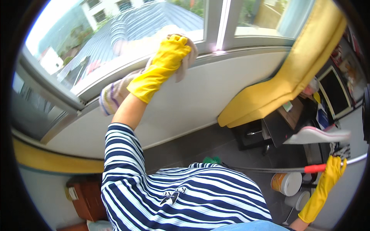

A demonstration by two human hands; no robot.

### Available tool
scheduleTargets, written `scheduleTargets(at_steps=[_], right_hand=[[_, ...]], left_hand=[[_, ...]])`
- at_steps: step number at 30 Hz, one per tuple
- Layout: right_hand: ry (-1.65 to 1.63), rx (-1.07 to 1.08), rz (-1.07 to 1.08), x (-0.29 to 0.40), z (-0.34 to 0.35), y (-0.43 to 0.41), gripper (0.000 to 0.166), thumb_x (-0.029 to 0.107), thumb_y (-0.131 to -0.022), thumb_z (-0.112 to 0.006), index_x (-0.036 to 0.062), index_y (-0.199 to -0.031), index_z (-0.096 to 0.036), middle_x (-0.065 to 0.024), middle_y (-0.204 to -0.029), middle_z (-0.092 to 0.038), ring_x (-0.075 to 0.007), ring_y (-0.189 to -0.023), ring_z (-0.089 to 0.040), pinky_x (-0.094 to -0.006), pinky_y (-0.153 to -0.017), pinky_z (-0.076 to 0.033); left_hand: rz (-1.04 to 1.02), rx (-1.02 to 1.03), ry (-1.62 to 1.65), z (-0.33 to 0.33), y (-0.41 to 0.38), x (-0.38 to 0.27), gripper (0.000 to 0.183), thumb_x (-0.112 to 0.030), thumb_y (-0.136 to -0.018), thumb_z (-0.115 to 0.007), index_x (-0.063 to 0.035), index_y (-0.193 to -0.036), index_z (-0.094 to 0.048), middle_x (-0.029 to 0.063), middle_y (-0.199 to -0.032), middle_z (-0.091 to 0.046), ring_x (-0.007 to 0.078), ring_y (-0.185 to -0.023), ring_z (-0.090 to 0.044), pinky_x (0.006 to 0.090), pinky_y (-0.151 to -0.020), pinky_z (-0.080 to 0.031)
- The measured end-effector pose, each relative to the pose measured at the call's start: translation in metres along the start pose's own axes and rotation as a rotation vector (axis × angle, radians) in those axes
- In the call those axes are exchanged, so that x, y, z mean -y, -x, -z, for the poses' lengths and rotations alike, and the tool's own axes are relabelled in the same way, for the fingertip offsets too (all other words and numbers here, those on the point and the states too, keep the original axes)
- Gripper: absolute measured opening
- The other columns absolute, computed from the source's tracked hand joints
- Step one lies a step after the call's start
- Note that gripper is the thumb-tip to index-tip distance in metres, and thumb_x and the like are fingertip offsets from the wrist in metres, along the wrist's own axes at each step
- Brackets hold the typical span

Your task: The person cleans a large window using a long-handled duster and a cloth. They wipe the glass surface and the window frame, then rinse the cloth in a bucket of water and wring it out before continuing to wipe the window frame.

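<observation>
In a yellow rubber glove, my left hand (175, 47) grips a striped cloth towel (188, 62) against the lower part of the window pane (138, 26). The towel's striped end (111, 93) hangs over the sill below my wrist. My right hand (334, 167), gloved the same way, is far off at the right, closed around a pole (357, 159) with a red section (314, 168). A dark, thinner length of the pole runs left toward my body, near a green bristly piece (212, 160) at my shirt.
A yellow curtain (260, 98) hangs right of the window. Beyond it stand a dark desk (277, 127) with things on it, and a white and pink object (321, 135). Lidded buckets (290, 184) are on the floor. A reddish-brown box (86, 199) stands at lower left.
</observation>
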State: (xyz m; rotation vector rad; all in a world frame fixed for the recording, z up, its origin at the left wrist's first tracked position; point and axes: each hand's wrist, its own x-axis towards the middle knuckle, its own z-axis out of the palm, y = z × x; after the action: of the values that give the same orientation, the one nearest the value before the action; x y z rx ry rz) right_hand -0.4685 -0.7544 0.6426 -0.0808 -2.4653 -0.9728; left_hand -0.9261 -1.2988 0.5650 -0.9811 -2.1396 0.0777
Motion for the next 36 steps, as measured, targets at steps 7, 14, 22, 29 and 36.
scheduleTargets(at_steps=[7,14,22,29,36], right_hand=[[-0.124,0.043,0.059,0.053,-0.043,0.005,0.014,0.002,-0.075,-0.063,0.0039,-0.088,-0.065,-0.0098,-0.079,-0.058,-0.0290,-0.083,-0.061,-0.0513,-0.108,-0.043],[0.026,0.237,-0.069,0.044,-0.028,0.035,0.006,0.008,-0.074,-0.064,0.0101,-0.080,-0.063,-0.0073,-0.073,-0.057,-0.0290,-0.082,-0.060,-0.0482,-0.094,-0.046],[0.096,0.623,-0.208,0.026,0.005,0.100,0.017,0.012,-0.067,-0.075,0.0149,-0.081,-0.067,-0.0053,-0.078,-0.063,-0.0279,-0.085,-0.063,-0.0407,-0.082,-0.045],[0.115,0.716,-0.523,-0.047,0.060,0.205,0.034,0.005,-0.053,-0.081,0.0118,-0.083,-0.067,-0.0084,-0.086,-0.064,-0.0337,-0.092,-0.060,-0.0429,-0.084,-0.046],[0.117,0.697,-0.731,-0.110,0.088,0.300,0.042,-0.001,-0.056,-0.079,0.0078,-0.097,-0.073,-0.0093,-0.090,-0.064,-0.0334,-0.100,-0.060,-0.0416,-0.106,-0.044]], left_hand=[[0.141,-0.192,0.361,-0.065,-0.068,-0.030,0.026,-0.028,-0.096,-0.063,-0.0035,-0.102,-0.068,0.0107,-0.103,-0.068,0.0255,-0.097,-0.063,0.0332,-0.093,-0.048],[0.303,-0.576,1.242,-0.073,-0.127,-0.076,0.028,-0.018,-0.100,-0.059,0.0013,-0.118,-0.068,0.0103,-0.120,-0.068,0.0199,-0.108,-0.064,0.0298,-0.096,-0.049],[-0.005,-0.150,0.014,-0.185,-0.133,-0.134,0.027,-0.022,-0.095,-0.056,-0.0170,-0.118,-0.068,0.0113,-0.114,-0.067,0.0352,-0.105,-0.064,0.0486,-0.085,-0.052],[0.046,-0.023,0.955,-0.174,-0.153,-0.121,0.022,-0.018,-0.097,-0.060,-0.0007,-0.101,-0.072,0.0110,-0.094,-0.071,0.0251,-0.083,-0.067,0.0340,-0.071,-0.051],[0.231,-0.195,0.561,-0.206,-0.095,-0.125,0.021,-0.014,-0.097,-0.058,-0.0003,-0.108,-0.069,0.0086,-0.100,-0.070,0.0231,-0.087,-0.066,0.0321,-0.076,-0.052]])
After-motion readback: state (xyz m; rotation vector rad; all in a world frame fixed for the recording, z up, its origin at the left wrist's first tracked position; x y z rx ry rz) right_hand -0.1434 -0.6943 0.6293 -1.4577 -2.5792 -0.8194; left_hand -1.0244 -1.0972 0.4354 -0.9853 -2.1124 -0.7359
